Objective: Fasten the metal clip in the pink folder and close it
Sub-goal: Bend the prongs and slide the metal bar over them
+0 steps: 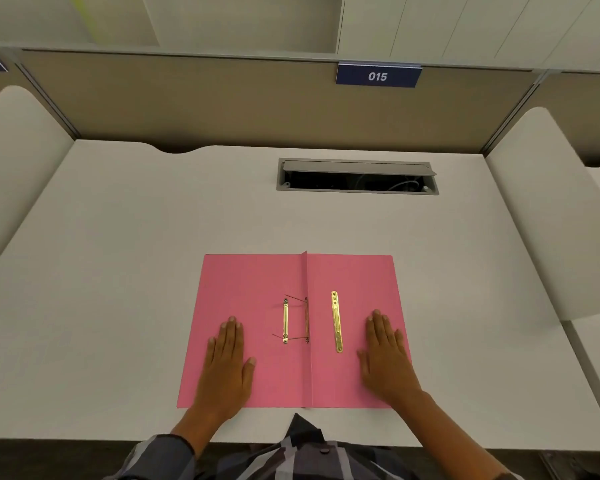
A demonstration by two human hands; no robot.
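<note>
We had barely begun: both hands, left hand (226, 362) and right hand (384, 355), lay flat with fingers spread, grasping nothing, on the open pink folder (257, 278), the loose metal bar (336, 322) not yet on the prongs (296, 320) (seemingly still upright).

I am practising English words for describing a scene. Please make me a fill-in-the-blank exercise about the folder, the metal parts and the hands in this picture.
1. The pink folder lies ____ on the desk, not shut.
2. The loose metal bar rests on the folder's ____ half.
3. The left hand and the right hand lie flat with ____ held in them.
4. The sign on the partition reads ____.

Missing words: open; right; nothing; 015
</note>
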